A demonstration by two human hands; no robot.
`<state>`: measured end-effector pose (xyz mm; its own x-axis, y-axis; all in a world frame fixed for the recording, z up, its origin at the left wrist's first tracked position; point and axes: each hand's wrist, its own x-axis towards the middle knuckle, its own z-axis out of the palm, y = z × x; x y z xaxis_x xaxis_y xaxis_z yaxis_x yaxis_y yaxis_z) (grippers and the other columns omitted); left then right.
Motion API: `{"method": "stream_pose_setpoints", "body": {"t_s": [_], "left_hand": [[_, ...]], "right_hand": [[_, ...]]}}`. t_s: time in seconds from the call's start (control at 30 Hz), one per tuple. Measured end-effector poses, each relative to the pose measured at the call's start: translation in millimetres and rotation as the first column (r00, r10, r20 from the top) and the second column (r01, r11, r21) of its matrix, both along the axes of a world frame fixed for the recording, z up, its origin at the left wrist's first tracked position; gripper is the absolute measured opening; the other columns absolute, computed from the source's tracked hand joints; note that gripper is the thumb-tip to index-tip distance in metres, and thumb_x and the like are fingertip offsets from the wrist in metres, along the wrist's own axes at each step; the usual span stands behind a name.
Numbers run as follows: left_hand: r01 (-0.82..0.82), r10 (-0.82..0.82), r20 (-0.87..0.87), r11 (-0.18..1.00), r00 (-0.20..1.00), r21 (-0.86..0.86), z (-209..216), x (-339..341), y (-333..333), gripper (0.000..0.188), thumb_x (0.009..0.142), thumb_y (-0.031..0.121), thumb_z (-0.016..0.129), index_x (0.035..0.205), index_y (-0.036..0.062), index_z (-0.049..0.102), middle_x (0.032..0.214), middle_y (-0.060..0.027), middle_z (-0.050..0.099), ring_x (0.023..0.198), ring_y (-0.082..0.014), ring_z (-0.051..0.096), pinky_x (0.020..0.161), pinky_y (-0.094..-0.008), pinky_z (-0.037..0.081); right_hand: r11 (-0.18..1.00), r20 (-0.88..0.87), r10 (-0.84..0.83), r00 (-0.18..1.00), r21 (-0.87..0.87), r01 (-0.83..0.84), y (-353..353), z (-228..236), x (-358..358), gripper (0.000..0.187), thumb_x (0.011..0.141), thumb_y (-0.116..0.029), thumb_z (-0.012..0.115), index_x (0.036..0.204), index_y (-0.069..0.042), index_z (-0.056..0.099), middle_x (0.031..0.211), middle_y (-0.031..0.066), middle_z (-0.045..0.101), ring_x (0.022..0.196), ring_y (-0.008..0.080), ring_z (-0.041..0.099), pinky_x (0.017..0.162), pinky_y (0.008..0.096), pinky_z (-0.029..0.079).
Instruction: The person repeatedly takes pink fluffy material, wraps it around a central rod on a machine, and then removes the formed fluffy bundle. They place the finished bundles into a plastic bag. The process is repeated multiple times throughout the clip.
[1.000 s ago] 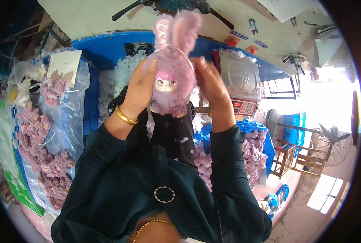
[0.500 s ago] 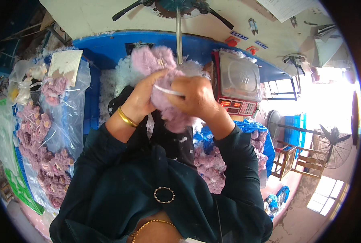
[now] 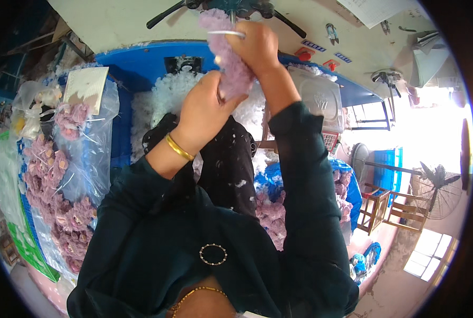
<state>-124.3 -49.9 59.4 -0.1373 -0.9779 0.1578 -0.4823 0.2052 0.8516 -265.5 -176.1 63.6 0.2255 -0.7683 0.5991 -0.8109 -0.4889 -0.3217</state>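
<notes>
A fluffy pink-purple plush toy is stretched out at the far side of my lap, reaching up to the metal tube of the machine on the bench. Most of the tube is hidden behind or inside the plush; I cannot tell which. Closed around its upper part is my right hand, with a white strip sticking out beside the fingers. My left hand, with a gold bangle at the wrist, grips the plush's lower end.
White stuffing lies in the blue trough below the tube. On the left, several plush pieces rest on clear plastic. A lidded box sits on a scale at the right. More plush pieces fill a blue bag.
Both hands have changed position, and the plush has moved up and away from me to the tube, which showed bare before. My right arm is stretched further and covers part of the scale.
</notes>
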Motion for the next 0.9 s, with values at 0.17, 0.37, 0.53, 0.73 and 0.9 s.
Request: {"method": "stream_pose_setpoints", "body": {"t_s": [0.17, 0.37, 0.53, 0.73, 0.9], "left_hand": [[0.182, -0.134, 0.139, 0.879, 0.981, -0.441, -48, 20, 13, 0.043, 0.077, 0.021, 0.072, 0.109, -0.0009, 0.053, 0.096, -0.0185, 0.061, 0.081, -0.0331, 0.06, 0.071, -0.0352, 0.05], [0.46, 0.219, -0.901, 0.8, 0.375, 0.386, -12, 18, -20, 0.03, 0.092, 0.024, 0.059, 0.112, 0.0019, 0.056, 0.106, -0.005, 0.062, 0.091, -0.0151, 0.063, 0.078, -0.0268, 0.052], [0.465, 0.319, -0.941, 0.819, 0.115, 0.335, -19, -5, -36, 0.034, 0.091, 0.023, 0.06, 0.116, 0.0003, 0.053, 0.108, -0.007, 0.061, 0.093, -0.0155, 0.062, 0.078, -0.0286, 0.053], [0.253, -0.05, -0.693, 0.948, 0.719, 0.193, -48, -17, 26, 0.022, 0.091, 0.01, 0.055, 0.111, 0.0011, 0.057, 0.087, -0.0043, 0.063, 0.072, -0.011, 0.058, 0.063, -0.0246, 0.046], [0.006, -0.069, -0.536, 0.993, 0.842, -0.118, -44, 0, 13, 0.018, 0.09, 0.012, 0.055, 0.101, -0.0008, 0.061, 0.067, -0.0021, 0.06, 0.055, -0.0086, 0.053, 0.051, -0.0226, 0.042]], "right_hand": [[0.986, 0.105, -0.02, 0.994, 0.165, 0.003, 59, 3, 4, 0.025, 0.068, -0.028, 0.066, 0.066, -0.004, 0.06, 0.062, 0.017, 0.056, 0.059, 0.0386, 0.055, 0.054, 0.0428, 0.045], [0.969, 0.083, -0.2, 0.976, 0.164, 0.184, 14, 4, 6, 0.036, 0.066, -0.04, 0.062, 0.069, -0.004, 0.063, 0.068, 0.0204, 0.059, 0.064, 0.0398, 0.058, 0.058, 0.0437, 0.047], [0.953, 0.1, -0.26, 0.96, 0.184, 0.239, -16, 6, 14, 0.037, 0.067, -0.042, 0.06, 0.074, -0.007, 0.066, 0.075, 0.0211, 0.061, 0.071, 0.0409, 0.06, 0.063, 0.0467, 0.047], [0.95, 0.098, -0.253, 0.963, 0.216, 0.227, 39, 8, 19, 0.036, 0.069, -0.04, 0.063, 0.066, -0.005, 0.061, 0.066, 0.0184, 0.058, 0.063, 0.0383, 0.056, 0.056, 0.0432, 0.045], [0.967, 0.069, -0.19, 0.979, 0.183, 0.175, 58, 8, 14, 0.038, 0.075, -0.039, 0.067, 0.063, -0.004, 0.059, 0.065, 0.0187, 0.056, 0.061, 0.0377, 0.055, 0.055, 0.0429, 0.043]]}}
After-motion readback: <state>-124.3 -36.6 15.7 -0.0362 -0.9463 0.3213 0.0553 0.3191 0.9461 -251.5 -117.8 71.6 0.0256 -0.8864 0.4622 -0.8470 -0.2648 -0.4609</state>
